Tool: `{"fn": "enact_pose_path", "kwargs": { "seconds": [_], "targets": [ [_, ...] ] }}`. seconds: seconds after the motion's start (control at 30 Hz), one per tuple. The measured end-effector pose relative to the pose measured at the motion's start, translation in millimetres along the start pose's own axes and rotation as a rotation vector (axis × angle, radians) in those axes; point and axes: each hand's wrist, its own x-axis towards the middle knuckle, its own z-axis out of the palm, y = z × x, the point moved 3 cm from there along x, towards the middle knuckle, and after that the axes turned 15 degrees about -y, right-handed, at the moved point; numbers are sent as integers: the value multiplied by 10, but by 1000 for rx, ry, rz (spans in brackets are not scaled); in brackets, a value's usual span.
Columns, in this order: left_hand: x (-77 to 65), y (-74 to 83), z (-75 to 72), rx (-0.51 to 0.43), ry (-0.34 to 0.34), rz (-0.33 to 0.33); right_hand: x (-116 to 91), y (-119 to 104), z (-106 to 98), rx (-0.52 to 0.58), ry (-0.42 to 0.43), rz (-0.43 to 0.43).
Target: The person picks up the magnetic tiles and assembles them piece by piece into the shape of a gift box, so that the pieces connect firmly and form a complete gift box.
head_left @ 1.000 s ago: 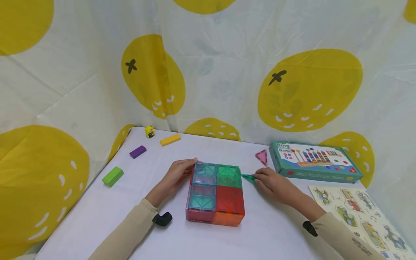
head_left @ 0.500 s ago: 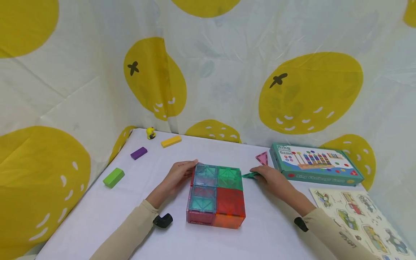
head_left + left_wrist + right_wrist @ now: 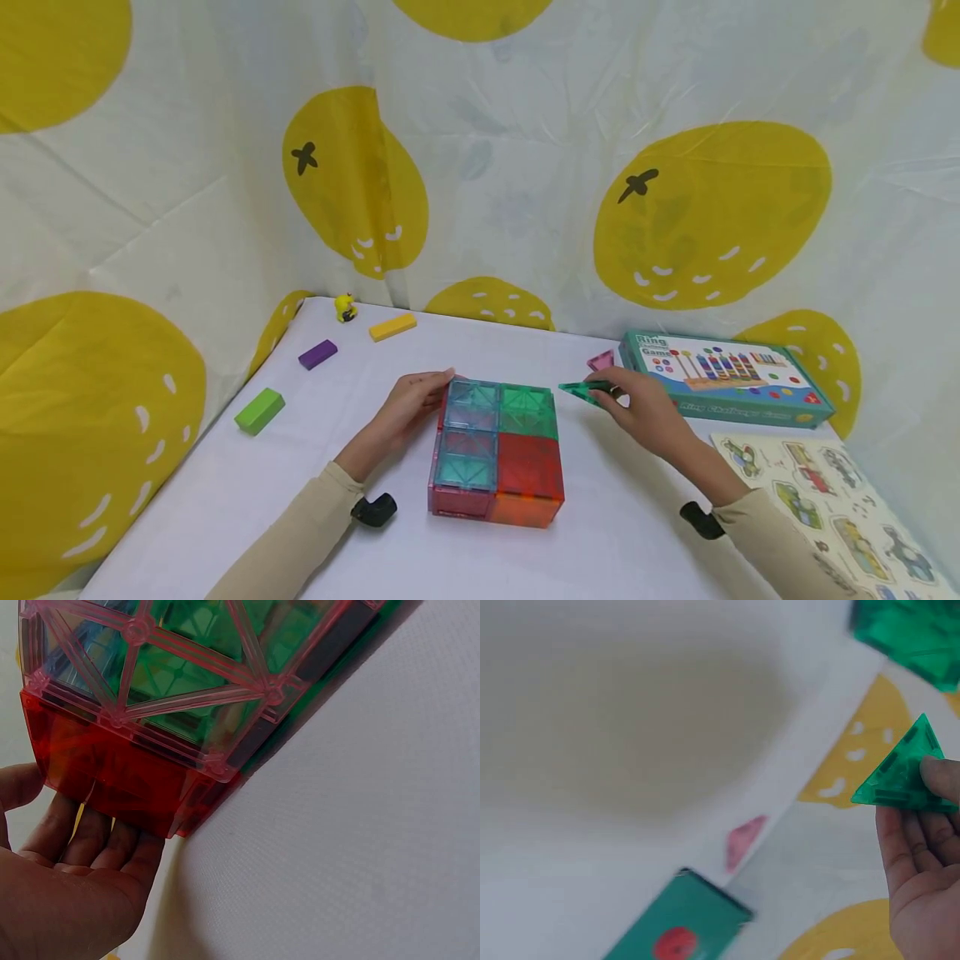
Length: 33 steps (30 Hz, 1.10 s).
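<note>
A low square box of see-through magnetic tiles (image 3: 528, 462) stands mid-table, with blue, green and red tiles on top and red and orange sides. At its far left corner, my left hand (image 3: 401, 412) rests against it. The left wrist view shows that hand's fingers (image 3: 97, 836) laid along a red tile (image 3: 112, 765), the thumb apart from them. My right hand (image 3: 648, 412) pinches a green triangle tile (image 3: 904, 776) between thumb and fingers, raised over the table just right of the box. A pink triangle tile (image 3: 602, 360) lies behind the right hand, partly covered by it in the head view.
A Ring Challenge Game box (image 3: 727, 379) lies at the back right, with an animal puzzle board (image 3: 825, 500) before it. On the left are green (image 3: 260, 411), purple (image 3: 318, 354) and yellow (image 3: 392, 326) blocks and a small yellow figure (image 3: 346, 307). A patterned curtain (image 3: 510, 167) hangs behind.
My right hand has lifted the green triangle tile from close over the table, now covering more of the pink one. The left hand and the tile box have stayed put.
</note>
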Motion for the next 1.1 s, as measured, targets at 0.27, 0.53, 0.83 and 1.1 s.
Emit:
{"fn": "enact_pose_path", "kwargs": {
  "seconds": [0.27,0.53,0.83,1.1],
  "targets": [
    [3,-8,-1,1,-13,5,96,-395,-145,-35,59,-129],
    [-3,1,-3,2,-19,10,321,-864,-104,-1,-27,-226],
    [-6,-15,-16,-9,-17,14,576,-1222,167,19,-112,-340],
    [-6,-2,-3,0,-36,26,701,-1413,367,-31,-203,-325]
  ]
}}
